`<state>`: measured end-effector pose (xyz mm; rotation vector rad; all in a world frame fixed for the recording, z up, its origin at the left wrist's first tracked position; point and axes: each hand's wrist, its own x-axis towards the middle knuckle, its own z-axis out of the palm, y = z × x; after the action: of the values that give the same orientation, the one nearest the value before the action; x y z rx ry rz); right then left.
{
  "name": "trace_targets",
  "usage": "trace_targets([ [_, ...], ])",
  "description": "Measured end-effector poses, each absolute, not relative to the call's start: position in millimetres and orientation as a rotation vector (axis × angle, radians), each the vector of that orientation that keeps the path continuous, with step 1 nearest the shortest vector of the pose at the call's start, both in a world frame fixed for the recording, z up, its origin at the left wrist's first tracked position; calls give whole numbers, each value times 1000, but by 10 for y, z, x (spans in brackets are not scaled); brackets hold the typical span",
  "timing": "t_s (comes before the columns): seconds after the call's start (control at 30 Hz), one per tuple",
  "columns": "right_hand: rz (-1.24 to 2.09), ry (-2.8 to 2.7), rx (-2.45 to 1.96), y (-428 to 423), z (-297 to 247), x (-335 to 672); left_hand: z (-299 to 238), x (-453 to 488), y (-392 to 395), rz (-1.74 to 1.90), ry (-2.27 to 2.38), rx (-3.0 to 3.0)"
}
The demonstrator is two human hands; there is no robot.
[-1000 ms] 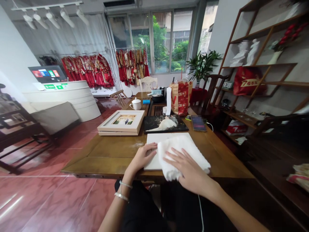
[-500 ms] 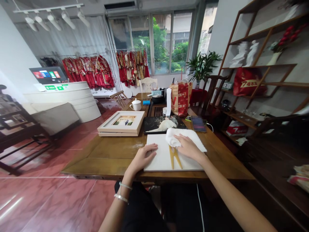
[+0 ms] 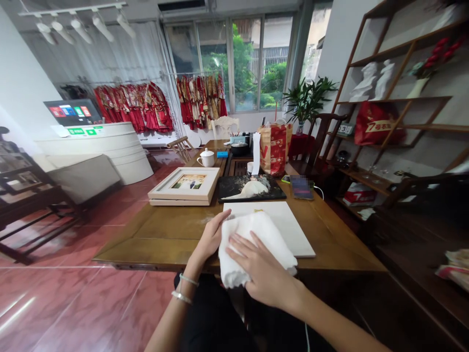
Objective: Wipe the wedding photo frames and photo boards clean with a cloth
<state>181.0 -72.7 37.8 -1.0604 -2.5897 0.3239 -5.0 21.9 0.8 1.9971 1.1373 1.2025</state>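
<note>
A white rectangular board or panel lies on the near part of the wooden table. My right hand is laid over a folded white towel, its fingers a little apart and pressing into the cloth. The towel covers the board's near left part and hangs past its front edge. At the board's left edge my left hand holds on, fingers pointing away from me; the towel hides part of it. A small bit of the yellow marking on the board shows above the towel.
Behind the board lies a dark picture panel with a white dress on it. Two stacked light frames are at the left, near a lidded white cup. A phone with a cable and a red-patterned paper bag stand right.
My right hand has drawn the towel from the board's far right towards me and left, covering most of the yellow marking. My left hand has shifted from the board's top to its left edge.
</note>
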Motion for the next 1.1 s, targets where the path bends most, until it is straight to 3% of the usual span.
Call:
trace_targets([
  [0.17,482,-2586,-1029,-831,523,2071,43,-22,188,1132,1149,2098],
  [0.53,228,-2266,-1635,5,433,2321,56,20,175,932,1084,2229],
  [0.9,312,-2523,-1307,527,514,1480,162,35,108,887,1077,2295],
  [1.1,254,-2421,-1490,475,460,1777,107,12,134,930,1075,2241],
])
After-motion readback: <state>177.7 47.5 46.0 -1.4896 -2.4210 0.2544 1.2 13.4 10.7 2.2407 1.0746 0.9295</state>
